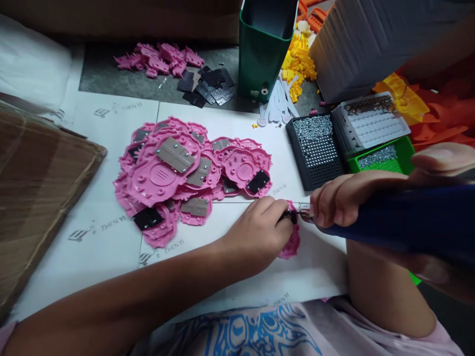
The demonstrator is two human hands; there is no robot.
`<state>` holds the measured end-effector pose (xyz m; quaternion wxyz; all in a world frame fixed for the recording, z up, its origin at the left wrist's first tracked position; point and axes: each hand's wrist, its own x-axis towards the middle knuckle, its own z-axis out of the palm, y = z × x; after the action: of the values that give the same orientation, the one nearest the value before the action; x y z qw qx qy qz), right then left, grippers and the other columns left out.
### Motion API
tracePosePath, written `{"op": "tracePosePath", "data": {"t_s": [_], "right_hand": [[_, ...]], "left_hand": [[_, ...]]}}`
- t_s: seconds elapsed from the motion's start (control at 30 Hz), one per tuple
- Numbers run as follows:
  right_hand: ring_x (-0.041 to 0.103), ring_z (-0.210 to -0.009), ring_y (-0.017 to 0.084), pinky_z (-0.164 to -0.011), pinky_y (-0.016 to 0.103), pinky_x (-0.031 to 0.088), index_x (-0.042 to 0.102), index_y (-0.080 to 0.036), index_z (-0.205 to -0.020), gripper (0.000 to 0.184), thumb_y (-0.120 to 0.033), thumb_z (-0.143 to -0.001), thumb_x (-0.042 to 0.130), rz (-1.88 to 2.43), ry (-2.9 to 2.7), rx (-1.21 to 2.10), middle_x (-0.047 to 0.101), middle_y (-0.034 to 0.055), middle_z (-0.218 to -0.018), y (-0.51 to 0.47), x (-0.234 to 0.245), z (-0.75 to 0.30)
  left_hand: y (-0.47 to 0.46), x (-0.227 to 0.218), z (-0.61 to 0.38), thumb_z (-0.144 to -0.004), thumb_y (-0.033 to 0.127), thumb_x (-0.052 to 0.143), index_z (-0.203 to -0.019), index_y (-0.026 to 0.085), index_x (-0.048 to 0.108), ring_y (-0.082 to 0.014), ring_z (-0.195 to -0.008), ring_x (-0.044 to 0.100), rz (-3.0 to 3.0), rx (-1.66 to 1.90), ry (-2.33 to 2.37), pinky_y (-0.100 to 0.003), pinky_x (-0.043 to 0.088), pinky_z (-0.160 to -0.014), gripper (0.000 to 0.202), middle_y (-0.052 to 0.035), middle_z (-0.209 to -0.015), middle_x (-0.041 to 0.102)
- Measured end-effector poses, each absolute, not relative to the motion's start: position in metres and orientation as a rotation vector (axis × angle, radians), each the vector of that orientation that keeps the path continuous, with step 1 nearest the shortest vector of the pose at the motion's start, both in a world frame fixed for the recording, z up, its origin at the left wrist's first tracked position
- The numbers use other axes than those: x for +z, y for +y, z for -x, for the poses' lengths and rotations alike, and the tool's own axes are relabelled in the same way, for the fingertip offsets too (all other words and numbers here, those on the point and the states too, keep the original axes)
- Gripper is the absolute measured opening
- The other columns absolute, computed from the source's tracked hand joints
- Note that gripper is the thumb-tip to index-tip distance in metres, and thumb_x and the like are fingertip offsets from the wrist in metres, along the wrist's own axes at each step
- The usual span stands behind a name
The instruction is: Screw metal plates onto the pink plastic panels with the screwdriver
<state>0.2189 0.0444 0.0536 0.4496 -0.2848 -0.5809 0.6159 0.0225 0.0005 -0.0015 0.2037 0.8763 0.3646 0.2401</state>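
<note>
- Pink piece (pixel 293 242), near front edge of bench: mostly covered by left hand (pixel 260 232); only its right rim shows. What the fingertips pinch is too small to tell.
- Blue driver (pixel 401 217): body blurred, running out past the right picture edge. The right hand (pixel 341 200) clasped round it is blurred at the thumb.
- Green tray (pixel 382 158), right side of bench: front part hidden behind right hand and blue driver.
- Black tray (pixel 315 148): contents too fine to tell singly.
- Pile of pink pieces (pixel 163 178), bench centre: lower pieces buried under upper ones.
- Green bin (pixel 260 59), back edge: top cut off.
- Ribbed pale box (pixel 371 44), back right corner: blurred, cut off.
- Cardboard flap (pixel 37 188), left edge: cut off.
</note>
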Motion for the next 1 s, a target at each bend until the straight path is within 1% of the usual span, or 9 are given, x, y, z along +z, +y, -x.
{"op": "tracePosePath", "data": {"t_s": [0.07, 0.2, 0.33, 0.43, 0.57, 0.7, 0.8, 0.87, 1.0], "right_hand": [[0.063, -0.065, 0.023, -0.063, 0.043, 0.055, 0.066, -0.024, -0.104, 0.039, -0.049, -0.076, 0.074, 0.676, -1.566, 1.399, 0.062, 0.0041, -0.074, 0.043, 0.057, -0.212], [0.061, -0.061, 0.021, -0.061, 0.040, 0.053, 0.055, -0.033, -0.125, 0.049, -0.043, -0.079, 0.070, 0.642, -1.444, 1.351, 0.059, 0.0016, -0.072, 0.039, 0.063, -0.201], [0.064, -0.064, 0.021, -0.062, 0.040, 0.055, 0.056, -0.038, -0.127, 0.048, -0.038, -0.081, 0.071, 0.618, -1.406, 1.428, 0.062, 0.0024, -0.076, 0.045, 0.071, -0.211], [0.067, -0.067, 0.020, -0.063, 0.039, 0.057, 0.056, -0.037, -0.127, 0.047, -0.037, -0.081, 0.068, 0.494, -1.462, 1.426, 0.064, 0.0011, -0.078, 0.060, 0.070, -0.226], [0.068, -0.065, 0.015, -0.060, 0.030, 0.057, 0.051, -0.038, -0.129, 0.064, -0.045, -0.069, 0.071, 0.270, -1.496, 1.314, 0.065, -0.0053, -0.076, 0.079, 0.062, -0.234], [0.062, -0.051, 0.012, -0.050, 0.024, 0.054, 0.060, -0.035, -0.118, 0.053, -0.042, -0.066, 0.068, 0.419, -1.272, 1.118, 0.063, -0.0065, -0.063, 0.081, 0.059, -0.226], [0.060, -0.048, 0.014, -0.048, 0.026, 0.054, 0.067, -0.030, -0.095, 0.030, -0.042, -0.067, 0.067, 0.522, -1.210, 0.984, 0.061, -0.0038, -0.058, 0.079, 0.062, -0.225], [0.060, -0.049, 0.014, -0.047, 0.026, 0.053, 0.064, -0.025, -0.076, 0.017, -0.041, -0.070, 0.064, 0.589, -1.178, 0.873, 0.059, -0.0024, -0.058, 0.080, 0.063, -0.228], [0.055, -0.046, 0.012, -0.044, 0.025, 0.048, 0.051, -0.022, -0.057, 0.024, -0.040, -0.068, 0.062, 0.739, -1.014, 0.630, 0.055, -0.0018, -0.057, 0.091, 0.061, -0.231]], "left_hand": [[0.003, -0.001, -0.021, -0.094, 0.014, 0.045, -0.080, 0.013, 0.063, -0.0197, -0.082, 0.053, -2.434, 0.652, 0.983, -0.032, 0.046, -0.074, 0.023, -0.0092, -0.092, 0.062], [0.013, -0.002, -0.016, -0.096, 0.016, 0.045, -0.083, 0.012, 0.064, -0.0190, -0.086, 0.056, -2.369, 0.672, 0.852, -0.033, 0.047, -0.080, 0.024, -0.0100, -0.099, 0.064], [0.015, -0.002, -0.013, -0.096, 0.015, 0.049, -0.091, 0.012, 0.066, -0.0192, -0.089, 0.058, -2.352, 0.761, 0.803, -0.033, 0.048, -0.083, 0.019, -0.0105, -0.104, 0.065], [0.012, -0.002, -0.013, -0.093, 0.019, 0.056, -0.098, 0.010, 0.067, -0.0241, -0.097, 0.057, -2.363, 0.777, 0.842, -0.038, 0.048, -0.089, 0.015, -0.0145, -0.111, 0.061], [0.007, -0.003, -0.012, -0.086, 0.034, 0.067, -0.107, 0.006, 0.066, -0.0336, -0.102, 0.053, -2.465, 0.737, 0.871, -0.048, 0.048, -0.087, 0.035, -0.0209, -0.116, 0.053], [0.004, -0.002, -0.013, -0.083, 0.032, 0.069, -0.110, 0.007, 0.067, -0.0332, -0.097, 0.052, -2.508, 0.705, 0.864, -0.050, 0.049, -0.082, 0.037, -0.0201, -0.114, 0.051], [0.002, -0.001, -0.015, -0.082, 0.022, 0.064, -0.114, 0.009, 0.068, -0.0323, -0.096, 0.052, -2.498, 0.673, 0.870, -0.050, 0.048, -0.080, 0.035, -0.0191, -0.113, 0.052], [0.001, 0.000, -0.017, -0.080, 0.015, 0.060, -0.116, 0.010, 0.067, -0.0325, -0.098, 0.052, -2.494, 0.654, 0.865, -0.050, 0.048, -0.081, 0.038, -0.0188, -0.113, 0.053], [0.000, -0.001, -0.017, -0.076, 0.009, 0.057, -0.118, 0.010, 0.067, -0.0323, -0.100, 0.052, -2.489, 0.658, 0.831, -0.049, 0.048, -0.083, 0.043, -0.0192, -0.117, 0.056]]}}
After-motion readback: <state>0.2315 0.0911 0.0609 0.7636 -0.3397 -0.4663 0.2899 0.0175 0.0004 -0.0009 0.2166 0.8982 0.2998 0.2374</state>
